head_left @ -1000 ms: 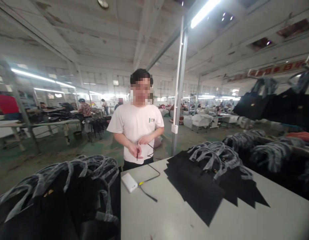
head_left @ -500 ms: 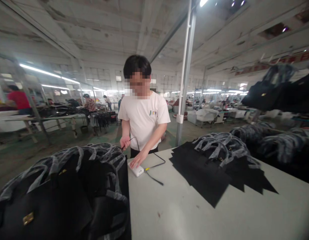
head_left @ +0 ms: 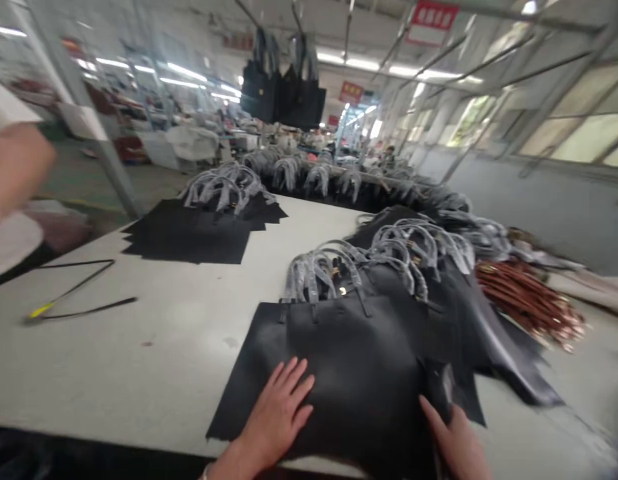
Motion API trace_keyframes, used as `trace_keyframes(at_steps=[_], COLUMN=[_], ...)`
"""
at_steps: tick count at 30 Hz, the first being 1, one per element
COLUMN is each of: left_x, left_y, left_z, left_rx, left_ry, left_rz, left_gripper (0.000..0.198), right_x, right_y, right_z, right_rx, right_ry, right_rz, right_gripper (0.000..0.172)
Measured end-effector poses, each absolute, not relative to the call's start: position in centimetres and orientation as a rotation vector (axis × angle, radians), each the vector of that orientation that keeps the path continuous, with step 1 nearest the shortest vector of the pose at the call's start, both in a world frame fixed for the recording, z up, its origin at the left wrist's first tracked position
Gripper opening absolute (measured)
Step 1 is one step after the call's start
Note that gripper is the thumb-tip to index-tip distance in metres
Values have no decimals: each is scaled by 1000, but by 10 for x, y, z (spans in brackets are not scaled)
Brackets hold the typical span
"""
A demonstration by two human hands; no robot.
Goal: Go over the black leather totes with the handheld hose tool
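Head view: left hand [head_left: 276,413] flat, fingers spread, palm down on black leather tote bag [head_left: 349,360], which lies at 6 o'clock on white worktable [head_left: 139,353]. Right hand [head_left: 456,440] at 5 o'clock, fingers extended on the bag's edge; can't tell if gripping. More wrapped-handle totes [head_left: 403,247] at 1 o'clock, brown straps [head_left: 523,300] at 3 o'clock, co-worker's arm [head_left: 13,167] at 10 o'clock.

Loving how this black tote [head_left: 349,360] is rocking grey plastic-wrapped handles [head_left: 313,277], with the off-white table [head_left: 113,353] and rusty-brown straps [head_left: 526,300] really popping beside it, lol.
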State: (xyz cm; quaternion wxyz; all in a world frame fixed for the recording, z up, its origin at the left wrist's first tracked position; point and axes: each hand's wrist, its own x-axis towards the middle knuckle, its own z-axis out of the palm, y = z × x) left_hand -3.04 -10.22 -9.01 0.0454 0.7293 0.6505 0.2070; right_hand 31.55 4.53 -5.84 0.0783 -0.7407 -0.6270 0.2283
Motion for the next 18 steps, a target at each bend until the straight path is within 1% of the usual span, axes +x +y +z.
trace_keyframes(at_steps=[1, 2, 4, 6, 8, 10, 13, 15, 18], left_x=[-30, -30, -28, -22, -13, -1, 13, 17, 15], left_y=[-102, -103, -104, -102, -96, -86, -74, -70, -74], left_z=[-93, -95, -95, -88, -78, -69, -64, -68, -76], left_rx=[2255, 2276, 2290, 2249, 2162, 2105, 2204, 2278, 2319], left_ry=[1991, 1995, 2013, 2063, 2138, 2170, 2007, 1887, 1839], left_rz=[636, 635, 625, 603, 577, 577, 565, 526, 488], left_gripper=[45, 44, 43, 41, 41, 49, 65, 68, 70], right_x=[319, 318, 310, 301, 294, 290, 285, 282, 283], right_y=[42, 40, 39, 39, 38, 36, 32, 31, 31], right_z=[-56, -55, -53, -53, -54, -56, -56, -54, -49], right_rx=[-2232, -2215, -2190, -2210, -2238, -2267, -2302, -2302, -2267], right_ry=[-1880, -1918, -1984, -1979, -1945, -1922, -1898, -1893, -1881], right_rz=[593, 520, 442, 434, 443, 428, 397, 399, 425], right_gripper=[50, 47, 42, 43, 49, 55, 58, 57, 58])
